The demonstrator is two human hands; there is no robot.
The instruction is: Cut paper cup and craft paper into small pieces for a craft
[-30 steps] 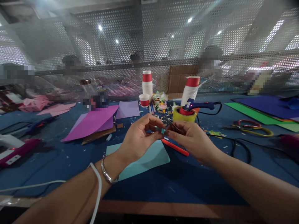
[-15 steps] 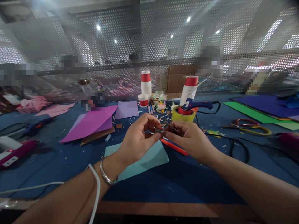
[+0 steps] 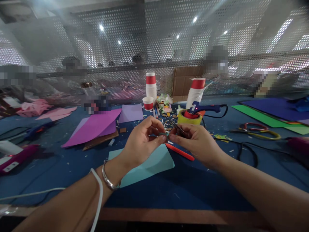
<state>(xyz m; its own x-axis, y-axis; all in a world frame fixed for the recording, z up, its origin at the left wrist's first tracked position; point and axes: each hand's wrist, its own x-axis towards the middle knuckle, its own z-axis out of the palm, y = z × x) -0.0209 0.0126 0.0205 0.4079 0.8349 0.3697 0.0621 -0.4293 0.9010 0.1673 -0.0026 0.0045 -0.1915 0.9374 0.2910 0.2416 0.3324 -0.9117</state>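
Observation:
My left hand [image 3: 146,138] pinches a small teal piece of paper [image 3: 163,133] between thumb and fingertips. My right hand [image 3: 193,140], fingers curled, holds small dark metal scissors [image 3: 177,127]; their blades point up and to the left, and the handles are mostly hidden in the fingers. The fingertips of both hands almost meet. Below them a light blue sheet of paper [image 3: 149,167] lies flat, partly covered by my left hand and wrist. A red-orange stick [image 3: 181,152] lies on the table by my right hand.
A blue glue gun [image 3: 207,109] rests on a yellow tape roll [image 3: 189,120]. Paper cups [image 3: 151,85] stand stacked behind paper scraps [image 3: 164,100]. Purple paper [image 3: 94,129] lies left; larger scissors [image 3: 258,131], black cable [image 3: 243,151] and green paper [image 3: 260,116] lie right. A white cable [image 3: 99,193] crosses my left forearm.
The scissors in my right hand have turned slightly, with more of their metal showing. The teal piece has shifted a little between my fingertips. Both hands stay in nearly the same place.

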